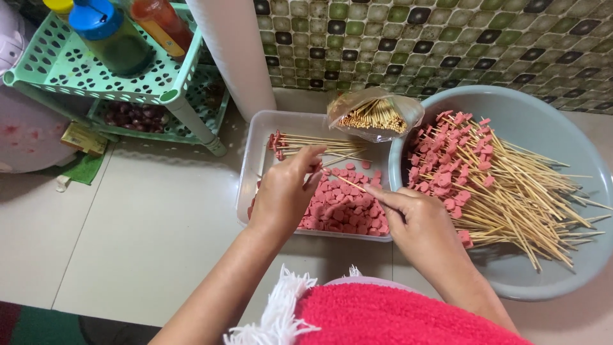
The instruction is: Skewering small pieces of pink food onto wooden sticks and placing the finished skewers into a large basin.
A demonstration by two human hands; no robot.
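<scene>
The right hand (418,220) pinches a thin bamboo skewer (351,184) between thumb and forefinger, its free end slanting up and left over the clear plastic tray (255,150), which sits on the tiled floor just beside the large grey basin (543,128). The left hand (284,191) hovers over the tray with its fingers (313,156) drawn narrow, seemingly nipping one of the pink sausage slices (345,204), though what lies between the fingertips is too small to make out. To do this step well, I judge the slice should meet the skewer's tip flat-face on and near its middle, so it does not split at the rim, and the right hand should hold the stick close to the working end to keep it from flexing. A few loaded skewers (306,144) lie along the tray's far side; many more finished ones (491,179) are heaped in the basin. A clear bag of bare sticks (373,115) rests across tray and basin (within easy reach of either hand).
</scene>
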